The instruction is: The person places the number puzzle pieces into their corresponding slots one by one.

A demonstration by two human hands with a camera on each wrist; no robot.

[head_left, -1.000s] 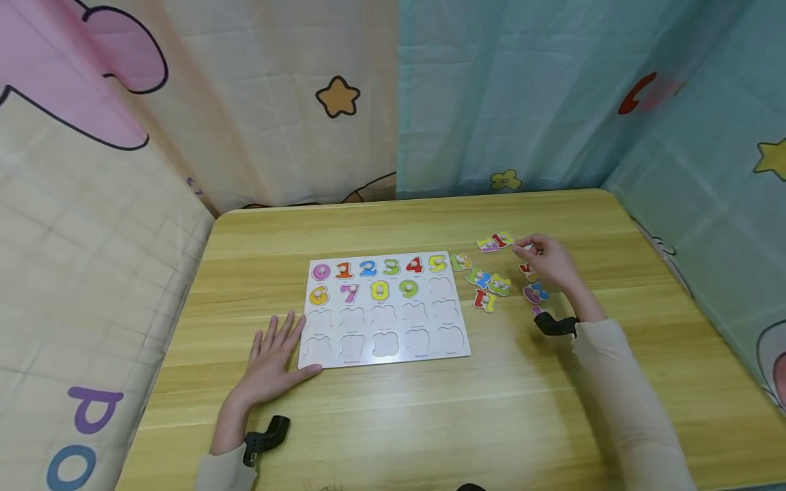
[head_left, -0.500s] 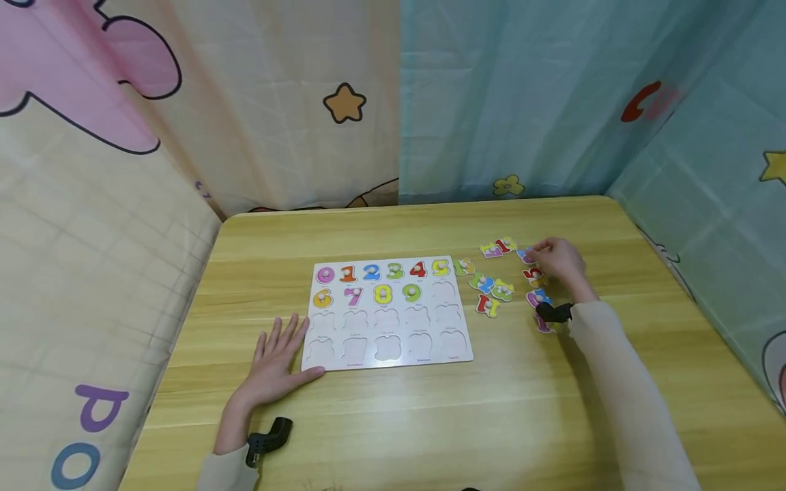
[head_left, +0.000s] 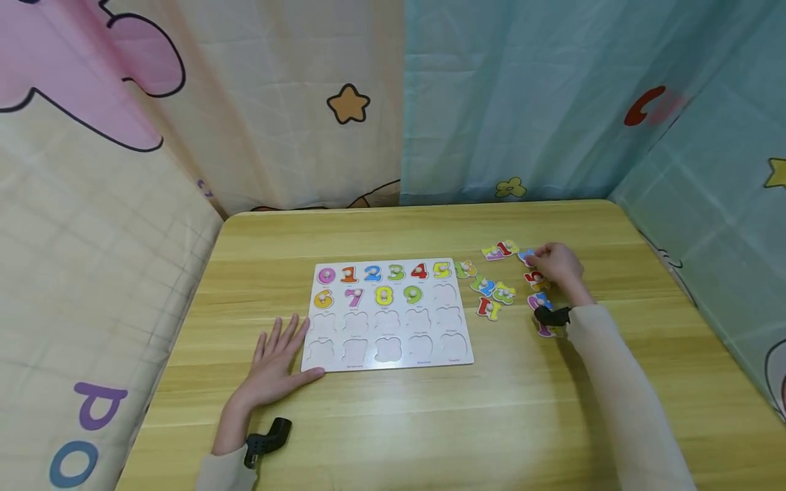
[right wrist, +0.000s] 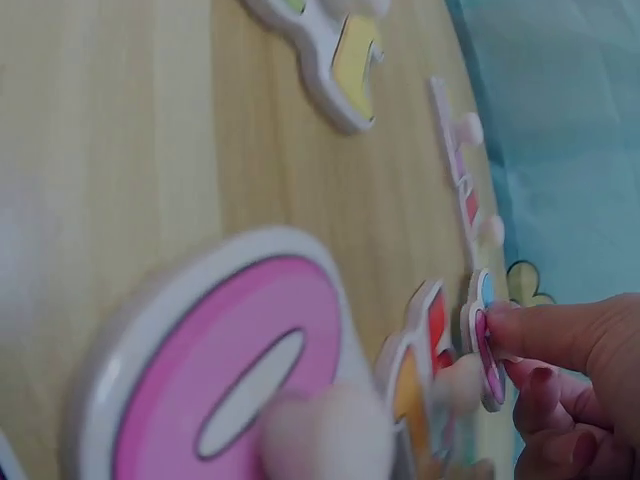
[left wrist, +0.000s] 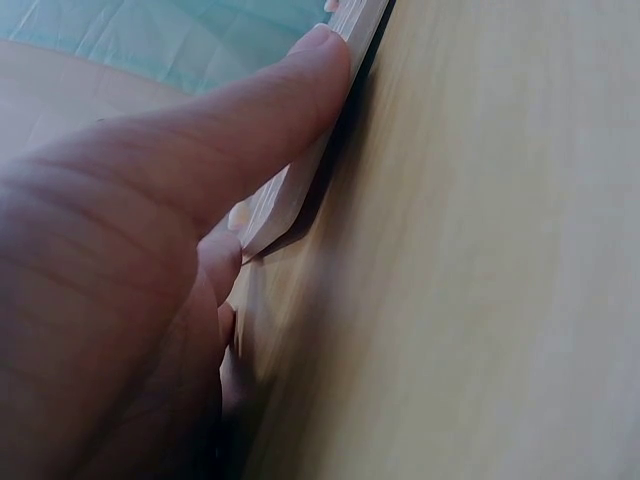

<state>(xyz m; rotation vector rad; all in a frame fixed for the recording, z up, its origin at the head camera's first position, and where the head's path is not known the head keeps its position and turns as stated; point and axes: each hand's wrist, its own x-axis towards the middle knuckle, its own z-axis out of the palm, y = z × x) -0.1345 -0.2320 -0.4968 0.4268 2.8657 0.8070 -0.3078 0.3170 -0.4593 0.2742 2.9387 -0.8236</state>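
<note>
A white number puzzle board (head_left: 368, 370) lies on the table, with the pieces 0 to 9 set in its upper two rows and bare recesses below. My left hand (head_left: 270, 374) rests at its lower left corner, fingers spread; in the left wrist view the thumb (left wrist: 270, 105) touches the board's edge (left wrist: 290, 195). Right of the board, my right hand (head_left: 557, 264) pinches a blue and purple number piece (head_left: 526, 256). In the right wrist view that number piece (right wrist: 482, 330) is between thumb and fingers; its digits are unreadable.
Several loose knobbed pieces lie right of the board, including a red 11 (head_left: 488, 309), a blue-and-green 12 (head_left: 482, 286) and a red-and-orange piece (head_left: 537, 280) below the right hand. Curtains (head_left: 510, 102) hang behind the wooden table (head_left: 393, 436).
My right hand has shifted slightly right and the blue and purple piece now shows at its fingertips. The left hand stays in place on the board. The head view has tilted slightly.
</note>
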